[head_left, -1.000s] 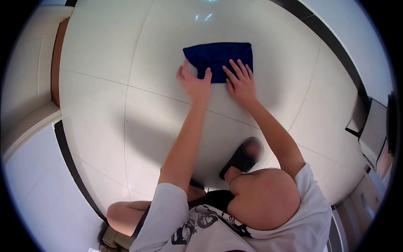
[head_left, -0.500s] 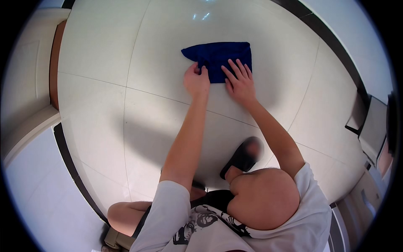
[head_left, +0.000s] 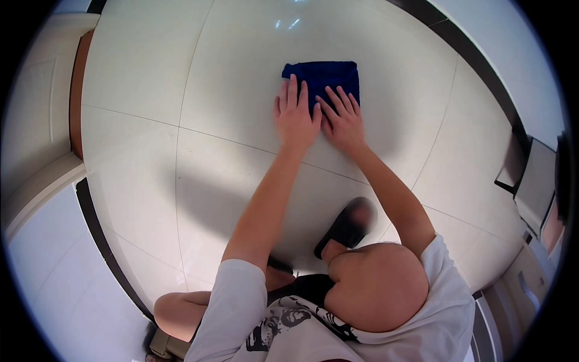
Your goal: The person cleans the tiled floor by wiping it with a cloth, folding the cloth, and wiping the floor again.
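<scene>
A dark blue cloth point(head_left: 330, 73), folded into a compact shape, lies flat on the tiled floor point(head_left: 235, 78). Spread over its left and lower left part is my left hand point(head_left: 298, 117), fingers apart and pointing away from me. My right hand point(head_left: 344, 120) rests with spread fingers on the cloth's lower right part. The two thumbs are close together at the near edge, which they partly hide. A small corner of the cloth sticks out at its upper left.
My foot in a black slipper point(head_left: 347, 226) stands on the floor below the right hand. A door frame point(head_left: 77, 96) runs along the left, dark skirting point(head_left: 482, 66) along the upper right. Pale furniture point(head_left: 535, 181) is at the right edge.
My left hand pinched the cloth's left side, then opened and now lies flat on it. The pointed left flap has folded in to the right. My right hand has stayed nearly still.
</scene>
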Motion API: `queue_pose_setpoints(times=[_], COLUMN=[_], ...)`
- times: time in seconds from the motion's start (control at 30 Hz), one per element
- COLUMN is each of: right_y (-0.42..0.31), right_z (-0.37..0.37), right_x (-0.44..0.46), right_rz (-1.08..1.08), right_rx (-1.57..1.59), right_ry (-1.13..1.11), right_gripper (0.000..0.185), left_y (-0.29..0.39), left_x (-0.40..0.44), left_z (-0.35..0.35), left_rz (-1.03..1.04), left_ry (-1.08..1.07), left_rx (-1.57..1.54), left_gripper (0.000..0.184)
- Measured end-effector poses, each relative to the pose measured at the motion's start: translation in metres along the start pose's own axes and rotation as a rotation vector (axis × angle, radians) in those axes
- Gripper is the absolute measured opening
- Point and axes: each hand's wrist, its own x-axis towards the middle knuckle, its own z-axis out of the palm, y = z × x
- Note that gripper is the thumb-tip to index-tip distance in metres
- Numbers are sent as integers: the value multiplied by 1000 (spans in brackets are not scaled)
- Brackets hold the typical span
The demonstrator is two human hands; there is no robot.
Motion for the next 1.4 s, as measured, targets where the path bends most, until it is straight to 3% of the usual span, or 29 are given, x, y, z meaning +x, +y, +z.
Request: queue_pose_setpoints(times=[0.2,0.4,0.5,0.7,0.8,0.93,1.13,1.23,1.33,1.4], right_y=[1,0,-1,-2,0,4,4,-9,-46,-59], right_z=[1,-2,-3,-13,-10,-6,9,19,9,15], right_x=[0,0,2,5,18,65,125,151,156,161], right_rz=[-9,-8,-5,-4,59,155,93,117,84,68], right_rx=[-5,8,6,58,144,248,145,260,-26,-42], right_ry=[8,-8,-13,-23,43,165,-135,-320,-273,-317], right_gripper=[50,51,51,53,54,54,48,50,50,46], left_y=[-3,-16,-28,-35,-21,-16,-14,-15,-11,-8], left_x=[4,-1,-8,-14,-19,-26,-24,-26,-28,-32], left_z=[6,-14,-12,-6,-4,-2,-3,-6,-4,-7], left_rz=[88,-93,-181,-328,-468,-451,-455,-488,-526,-511], left_ry=[-125,-72,1,93,115,153,220,238,284,322], left_rx=[185,-30,62,-30,-197,-242,-246,-341,-471,-501], left_gripper=[62,79,82,74,63,41,26,23,21,22])
